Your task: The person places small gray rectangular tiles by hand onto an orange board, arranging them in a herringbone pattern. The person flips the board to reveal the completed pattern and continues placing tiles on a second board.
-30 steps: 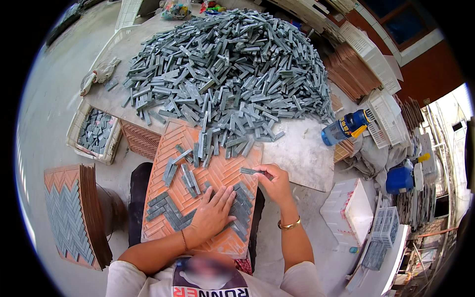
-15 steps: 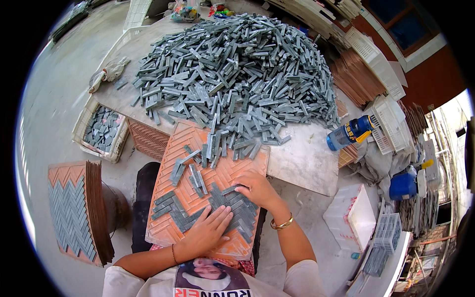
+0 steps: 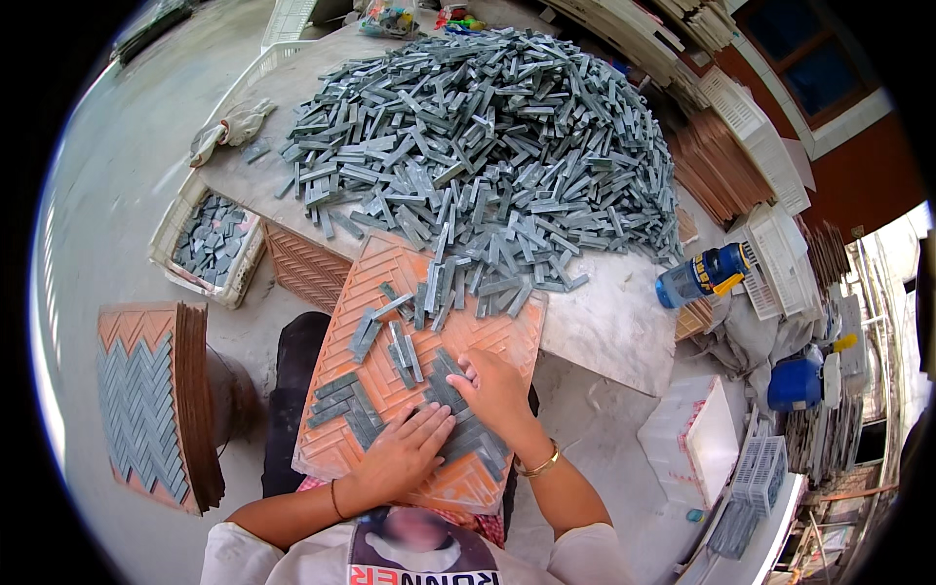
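On my lap lies an orange board (image 3: 322,429) moulded with slanting herringbone grooves. Its lower part holds grey stone strips (image 3: 343,398) laid in the grooves. My left hand (image 3: 409,450) rests palm down on the strips, fingers stretched out. Just right of it, my right hand (image 3: 495,392) is over the laid strips, fingers loosely curled and thumb apart from the index finger. I see nothing between them, though some fingertips are hidden. A few loose strips (image 3: 403,351) lie on the board above my hands.
A large heap of grey strips (image 3: 487,146) covers the table (image 3: 614,336) ahead and spills onto the board. Left stand a crate of stone pieces (image 3: 246,268) and a stack of boards (image 3: 190,409). A blue bottle (image 3: 697,276) and a white box (image 3: 687,434) are at right.
My right hand has drawn back slightly from the strip edge it touched, and its thumb now shows apart. My left hand stays flat on the strips. The whole view has shifted a little.
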A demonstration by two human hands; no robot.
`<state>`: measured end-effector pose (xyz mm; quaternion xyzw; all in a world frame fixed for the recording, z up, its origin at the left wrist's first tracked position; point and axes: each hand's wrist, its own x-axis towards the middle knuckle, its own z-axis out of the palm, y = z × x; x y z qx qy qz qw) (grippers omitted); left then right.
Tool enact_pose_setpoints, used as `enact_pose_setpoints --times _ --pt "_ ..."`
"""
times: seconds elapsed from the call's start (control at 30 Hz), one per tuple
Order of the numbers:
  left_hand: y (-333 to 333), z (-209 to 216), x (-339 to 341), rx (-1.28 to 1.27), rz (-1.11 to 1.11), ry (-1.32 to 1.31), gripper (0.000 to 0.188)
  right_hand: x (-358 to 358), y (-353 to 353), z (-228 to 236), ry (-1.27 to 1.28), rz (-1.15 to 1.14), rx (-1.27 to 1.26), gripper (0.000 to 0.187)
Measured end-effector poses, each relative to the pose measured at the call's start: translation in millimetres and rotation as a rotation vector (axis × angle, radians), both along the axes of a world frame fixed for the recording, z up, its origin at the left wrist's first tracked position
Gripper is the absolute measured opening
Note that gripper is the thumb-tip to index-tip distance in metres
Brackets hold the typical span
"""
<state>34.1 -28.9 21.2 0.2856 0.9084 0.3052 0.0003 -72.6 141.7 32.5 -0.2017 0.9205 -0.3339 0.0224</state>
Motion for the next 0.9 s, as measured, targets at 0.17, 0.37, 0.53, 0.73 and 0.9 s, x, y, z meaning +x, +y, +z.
enact_pose_setpoints --times 0.17,0.37,0.53,0.73,0.9 --pt "-1.7 0.9 -2.0 -0.010 0.055 0.027 0.066 1.1 -5.9 -4.5 0.014 -0.031 -0.023 0.016" --pt "4.1 6.0 -18.1 -0.051 0.112 0.043 0.063 -12.3 -8.9 4.2 -0.068 0.055 -0.012 0.015" --pt "18.2 -6.5 -36.6 -0.173 0.166 0.089 0.062 -49.2 -25.1 7.9 0.052 -0.087 -0.103 0.024" --pt "15.8 -5.4 -37.8 -0.216 0.157 0.117 0.065 -89.4 -54.1 -7.2 -0.075 -0.301 -0.361 0.029" --pt "10.9 -11.7 -35.6 -0.157 0.148 0.102 0.067 -93.2 -24.5 -13.2 -0.307 -0.242 -0.681 0.024"
